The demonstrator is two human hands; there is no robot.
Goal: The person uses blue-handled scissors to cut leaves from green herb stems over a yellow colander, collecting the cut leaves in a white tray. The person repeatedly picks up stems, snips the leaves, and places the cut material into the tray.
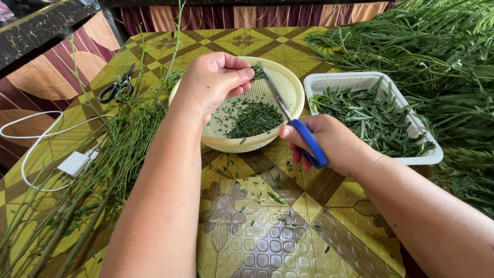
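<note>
Forearms are crossing the patterned worktop (288, 226): left hand (213, 82), fingers pinched on a leaf sprig (259, 70), is feeding it to blue-handled scissors (293, 121) gripped in the right hand (329, 144), clippings dropping into the basket (288, 87) below; judged mid-cutting, next snip needing sprig advanced.

Setting: domestic, likely a home dining or kitchen table (309, 206); surface covered in yellow-brown patterned vinyl cloth; striped curtain (247, 15) along far edge; dark marble-look counter (41, 31) at upper left; white charger and cable (72, 163) lying among stripped green stalks (118, 149); household plastic basket (288, 87) and white tray (427, 154) holding cut leaves.
</note>
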